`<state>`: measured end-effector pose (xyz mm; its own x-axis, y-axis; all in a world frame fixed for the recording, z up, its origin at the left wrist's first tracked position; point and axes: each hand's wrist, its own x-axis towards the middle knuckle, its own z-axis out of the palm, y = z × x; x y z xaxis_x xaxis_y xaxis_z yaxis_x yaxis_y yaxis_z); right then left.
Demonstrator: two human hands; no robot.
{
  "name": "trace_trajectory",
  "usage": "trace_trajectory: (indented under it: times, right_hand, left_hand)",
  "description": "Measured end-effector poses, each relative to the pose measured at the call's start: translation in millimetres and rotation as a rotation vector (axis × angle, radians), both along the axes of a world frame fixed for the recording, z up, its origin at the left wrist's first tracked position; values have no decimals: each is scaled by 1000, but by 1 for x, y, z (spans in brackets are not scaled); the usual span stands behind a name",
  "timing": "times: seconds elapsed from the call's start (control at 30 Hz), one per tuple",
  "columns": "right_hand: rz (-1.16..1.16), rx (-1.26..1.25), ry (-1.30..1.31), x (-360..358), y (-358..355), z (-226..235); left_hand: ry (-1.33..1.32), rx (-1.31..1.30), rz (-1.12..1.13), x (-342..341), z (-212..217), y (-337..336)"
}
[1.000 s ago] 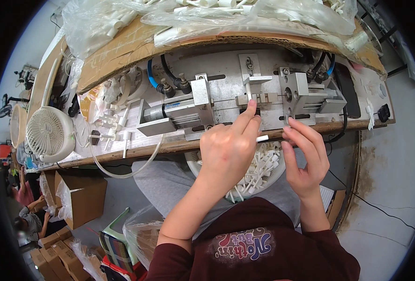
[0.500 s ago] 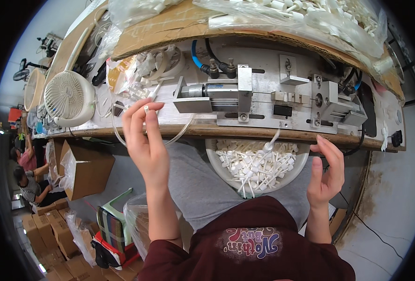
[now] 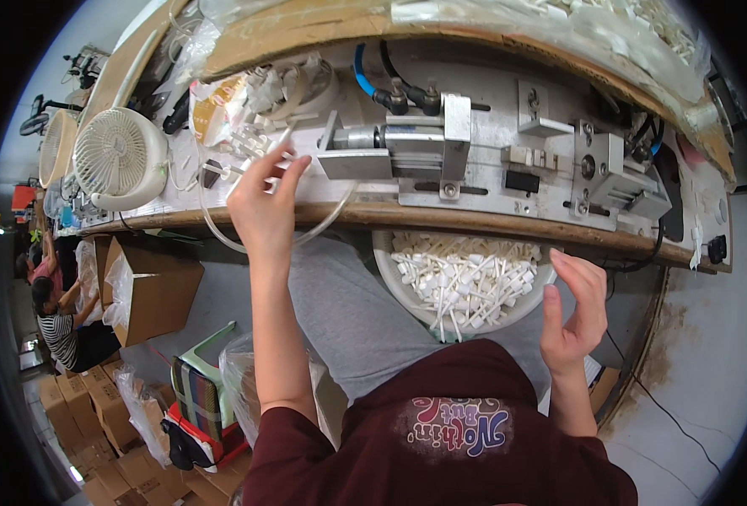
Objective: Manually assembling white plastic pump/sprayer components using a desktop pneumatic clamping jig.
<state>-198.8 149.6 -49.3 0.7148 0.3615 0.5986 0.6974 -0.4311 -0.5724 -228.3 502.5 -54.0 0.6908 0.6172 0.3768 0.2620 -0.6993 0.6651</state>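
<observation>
My left hand (image 3: pixel 264 202) is over the bench's front edge at the left, thumb and fingers apart, beside a heap of small white plastic parts (image 3: pixel 247 143). Its inner fingers are partly hidden, and I see nothing held in it. To the right, my right hand (image 3: pixel 574 312) hovers by the rim of a round pale basin (image 3: pixel 388 282), fingers bent and thumb apart, holding nothing. White capped plastic sticks (image 3: pixel 466 282) fill the basin, which rests at my lap. A metal press fixture with cylinders (image 3: pixel 407 156) and a small clamping block (image 3: pixel 529 158) stands on the bench.
A white fan (image 3: pixel 120 158) stands at the bench's left. Clear tubing (image 3: pixel 331 221) loops over the front edge. Cardboard and plastic bags of white parts (image 3: pixel 626 34) lie along the back. An open carton (image 3: pixel 167 291) and a stool (image 3: pixel 201 396) are at my left; two people sit beyond.
A white capped stick in mid-air under the fixture is no longer there, above the basin. My left hand has moved up toward the parts heap. My right hand has shifted slightly left. The view has shifted.
</observation>
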Motion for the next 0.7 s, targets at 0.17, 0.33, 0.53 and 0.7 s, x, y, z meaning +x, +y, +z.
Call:
trace_trajectory:
  times: [0.17,0.33,0.53,0.7]
  right_hand:
    - [233,-253,81,-24,-14,-53]
    - [555,-702,-66,-46,-10,-98]
    - [729,-642,-99,-36,25,-164]
    - [741,-647,-165,-18,34,-185]
  left_hand:
    - [-347,267,-14,-22,25,-34]
    - [-240,326,-563,-52,-15,-101]
    - [328,206,-695,-62,-86,-126]
    - [399,203,-605,-66,-111,-115]
